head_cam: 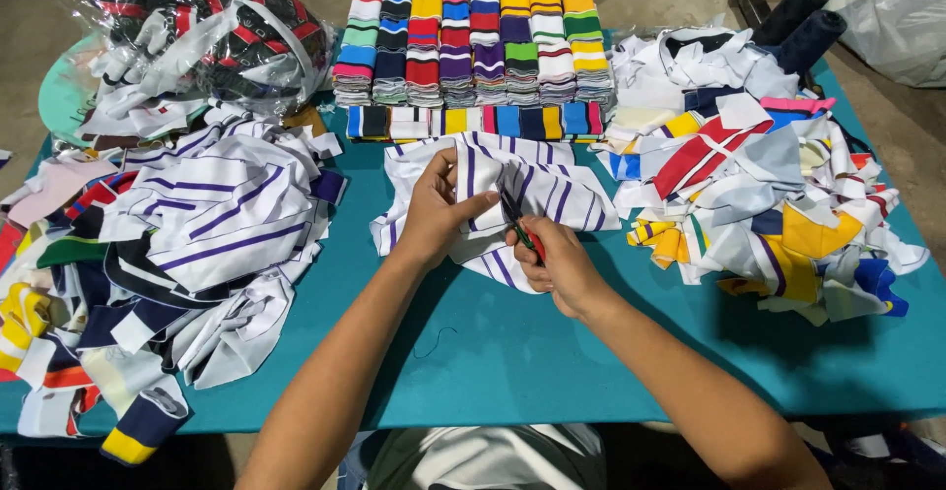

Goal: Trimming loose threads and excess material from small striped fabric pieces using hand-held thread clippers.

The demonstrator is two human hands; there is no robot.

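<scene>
Left hand (434, 216) pinches soft purple-striped white fabric (552, 190); right hand (557, 263) grips small red-handled snips (522, 229).

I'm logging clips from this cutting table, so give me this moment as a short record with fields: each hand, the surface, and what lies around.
left hand: pinches the edge of a white fabric piece with purple stripes
right hand: grips small red-handled snips against that fabric
surface: teal table
left side: heap of striped cut pieces
right side: heap of mixed colour scraps
back: neat stacks of striped knit bands
back left: clear plastic bag of fabric
</scene>
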